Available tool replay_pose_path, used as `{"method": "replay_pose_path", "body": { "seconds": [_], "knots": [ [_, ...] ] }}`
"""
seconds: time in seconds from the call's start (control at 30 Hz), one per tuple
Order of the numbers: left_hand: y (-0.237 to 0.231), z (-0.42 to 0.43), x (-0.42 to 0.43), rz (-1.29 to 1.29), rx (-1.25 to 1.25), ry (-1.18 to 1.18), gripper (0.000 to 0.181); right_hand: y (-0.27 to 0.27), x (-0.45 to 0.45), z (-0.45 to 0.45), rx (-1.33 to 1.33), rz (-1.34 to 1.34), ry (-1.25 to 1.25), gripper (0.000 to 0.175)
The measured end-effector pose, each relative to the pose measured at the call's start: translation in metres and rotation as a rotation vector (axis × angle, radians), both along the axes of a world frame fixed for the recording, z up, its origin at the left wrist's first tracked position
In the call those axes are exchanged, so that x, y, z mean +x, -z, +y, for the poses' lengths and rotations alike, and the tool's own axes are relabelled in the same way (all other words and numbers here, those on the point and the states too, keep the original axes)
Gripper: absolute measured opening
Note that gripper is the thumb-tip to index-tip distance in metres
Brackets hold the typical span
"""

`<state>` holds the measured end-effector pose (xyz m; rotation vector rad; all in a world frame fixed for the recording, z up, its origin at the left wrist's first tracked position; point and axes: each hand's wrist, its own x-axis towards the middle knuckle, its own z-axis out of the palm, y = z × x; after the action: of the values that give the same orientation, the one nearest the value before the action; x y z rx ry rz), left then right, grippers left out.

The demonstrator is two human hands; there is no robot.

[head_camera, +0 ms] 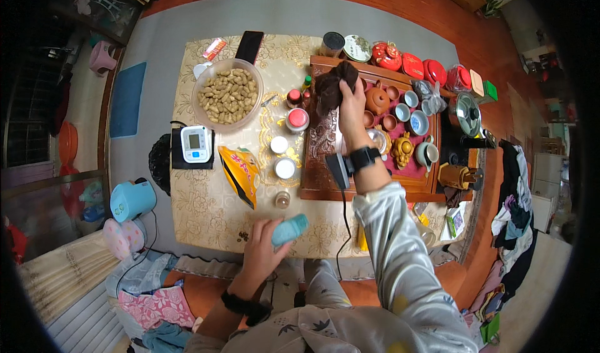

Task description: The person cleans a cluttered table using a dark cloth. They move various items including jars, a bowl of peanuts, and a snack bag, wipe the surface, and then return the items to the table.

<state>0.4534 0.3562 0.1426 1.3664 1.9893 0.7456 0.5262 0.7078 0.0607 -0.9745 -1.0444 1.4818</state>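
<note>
My left hand (262, 247) grips a teal bottle (290, 229) over the near edge of the table, beside a small glass jar (282, 200). With my right hand (352, 107) I hold a dark brown cloth (335, 88) against the left part of a carved wooden tea tray (318, 165). Just right of that hand, a brown clay teapot (377, 100) stands among clay cups (389, 122) and pale blue cups (418, 122) on a red mat (398, 172). A golden figurine (403, 150) sits nearer to me on the same mat.
Left on the patterned tablecloth (201, 212) are a bowl of peanuts (228, 95), a blood pressure monitor (196, 144) and a yellow snack bag (240, 175). Red-capped jars (297, 120) and white-lidded jars (284, 168) stand mid-table. Tins (412, 65) line the tray's far edge; a lidded pot (465, 114) is right.
</note>
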Motion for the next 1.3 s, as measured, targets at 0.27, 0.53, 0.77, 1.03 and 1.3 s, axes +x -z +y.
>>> {"method": "replay_pose_path", "body": {
  "seconds": [0.27,0.53,0.77,1.03,1.3],
  "knots": [
    [0.01,-0.022,-0.001,-0.138,-0.028,-0.046,0.057,0.097,-0.035,0.068,0.398,-1.361,-0.313,0.065],
    [0.01,-0.02,-0.003,-0.186,-0.065,-0.022,0.057,0.093,-0.031,0.064,0.48,-1.63,-0.461,0.045],
    [0.001,-0.013,-0.002,-0.183,0.0,0.013,0.058,0.075,-0.016,0.023,0.458,-1.716,-0.55,0.045],
    [0.004,-0.019,0.005,-0.218,-0.057,0.069,0.055,0.078,0.002,-0.035,0.523,-1.802,-0.553,0.054],
    [0.005,-0.023,0.011,-0.179,-0.052,0.118,0.054,0.092,0.039,-0.106,0.642,-1.732,-0.387,0.037]
  ]
}}
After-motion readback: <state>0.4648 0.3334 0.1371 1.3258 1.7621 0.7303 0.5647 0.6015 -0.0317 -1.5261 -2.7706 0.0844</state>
